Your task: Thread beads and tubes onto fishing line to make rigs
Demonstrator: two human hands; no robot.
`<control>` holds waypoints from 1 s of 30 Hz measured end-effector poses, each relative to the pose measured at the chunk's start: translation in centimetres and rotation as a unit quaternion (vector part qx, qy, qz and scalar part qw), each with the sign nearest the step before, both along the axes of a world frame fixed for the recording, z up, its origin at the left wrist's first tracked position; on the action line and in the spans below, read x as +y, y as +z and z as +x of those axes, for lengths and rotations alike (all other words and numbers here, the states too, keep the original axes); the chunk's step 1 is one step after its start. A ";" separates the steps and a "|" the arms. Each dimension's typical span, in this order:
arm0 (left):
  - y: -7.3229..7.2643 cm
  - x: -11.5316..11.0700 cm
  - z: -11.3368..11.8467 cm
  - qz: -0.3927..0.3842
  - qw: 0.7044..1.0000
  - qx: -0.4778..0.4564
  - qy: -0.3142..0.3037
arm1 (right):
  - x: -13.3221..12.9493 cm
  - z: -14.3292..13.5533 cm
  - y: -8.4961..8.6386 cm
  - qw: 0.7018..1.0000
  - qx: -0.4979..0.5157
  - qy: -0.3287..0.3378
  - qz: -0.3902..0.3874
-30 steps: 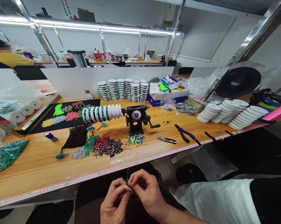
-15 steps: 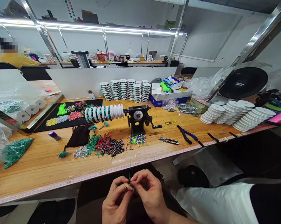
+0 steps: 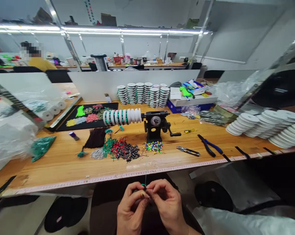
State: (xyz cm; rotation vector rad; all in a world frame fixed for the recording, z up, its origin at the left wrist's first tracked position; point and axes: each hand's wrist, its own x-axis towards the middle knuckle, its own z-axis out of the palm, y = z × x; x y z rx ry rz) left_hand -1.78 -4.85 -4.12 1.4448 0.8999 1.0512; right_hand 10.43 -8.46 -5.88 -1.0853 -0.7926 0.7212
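Note:
Just in front of the table edge, my left hand and my right hand meet fingertip to fingertip, both pinched closed. Between them is a thin line, taut and running up toward the table, with a small green piece at the fingertips. What lies under the fingers is too small to make out. Above stands a black hand-cranked winder bearing a row of white spools, some wound with green pieces. Multicoloured beads lie at its base.
Left of the beads are black and red tubes, silver bits and a dark thread bundle. Thread snips and blue-handled pliers lie right. Stacked spools stand behind; white discs lean far right. A person in yellow sits far back.
My view has swung left, so the table scene sits further right. Both hands keep their pinch on the line; the green piece at the fingertips now shows more, lying sideways.

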 end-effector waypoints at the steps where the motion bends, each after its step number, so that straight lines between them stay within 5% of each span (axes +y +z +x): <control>1: 0.2 -0.2 0.0 -0.001 1.000 0.002 -0.011 | -0.1 0.1 0.1 1.000 -0.004 0.008 -0.007; 10: 1.1 -1.0 -0.1 -0.022 1.000 -0.007 0.017 | -1.0 0.5 0.2 0.992 -0.008 0.121 -0.033; 16: 1.6 -0.7 0.2 -0.033 0.999 -0.002 0.021 | -0.8 0.0 0.0 1.000 0.014 0.022 -0.006; 30: 1.2 -0.2 0.4 0.027 0.999 0.000 0.020 | 0.0 -0.1 0.1 1.000 0.009 0.000 0.011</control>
